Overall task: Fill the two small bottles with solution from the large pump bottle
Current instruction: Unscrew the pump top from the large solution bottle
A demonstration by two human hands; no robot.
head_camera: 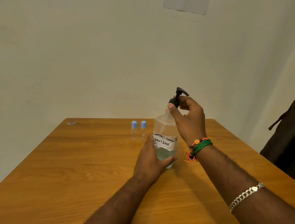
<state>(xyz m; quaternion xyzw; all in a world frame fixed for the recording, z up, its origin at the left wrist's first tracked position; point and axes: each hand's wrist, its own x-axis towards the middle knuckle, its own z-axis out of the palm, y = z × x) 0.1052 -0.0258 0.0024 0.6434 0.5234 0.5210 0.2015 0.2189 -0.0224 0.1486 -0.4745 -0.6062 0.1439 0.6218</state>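
A wooden table (78, 174) carries the large pump bottle (164, 136) at centre, two small blue-capped bottles (138, 130) just beyond it to the left, and far left what may be a sticker (71, 123).

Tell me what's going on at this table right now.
A person is working on the pump bottle standing on the table. The left hand holds its lower body, while the right hand grips the black pump, which looks lifted off the neck. Two small bottles stand behind, blue caps on, apparently not yet filled.
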